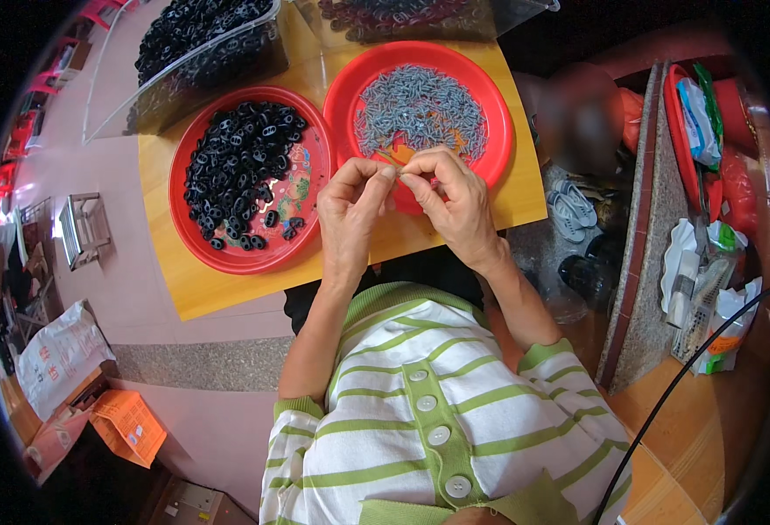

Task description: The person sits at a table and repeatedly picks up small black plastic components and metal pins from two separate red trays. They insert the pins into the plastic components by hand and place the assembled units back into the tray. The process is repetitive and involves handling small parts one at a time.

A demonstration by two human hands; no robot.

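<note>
A tiny part (398, 174), too small to make out clearly, sits pinched where the fingertips of both hands meet, just over the near rim of the right-hand red plate. It lies between the two hands, so neither has to reach: the left hand (350, 206) closes on it from nine o'clock, the right hand (450, 201) from three o'clock. Both hands are curled nearly closed, thumb against forefinger, the other fingers folded loosely. Whether each grips its own piece or both share one cannot be told, and the part's long axis is hidden by the fingertips.

At twelve o'clock from the hands, very near, lies the heap of small grey metal pieces (420, 109) on the red plate (490, 157); the right hand is a shade nearer to it. At ten o'clock, a little apart, the other red plate (227, 258) carries black plastic links (240, 166), and the left hand is the nearer one there.

Both plates rest on a yellow wooden tabletop (192, 280). Farther out at eleven to twelve o'clock stand clear plastic bags (210, 52) holding more black pieces. At three o'clock, well apart, a side counter (639, 289) holds packets and bottles.
</note>
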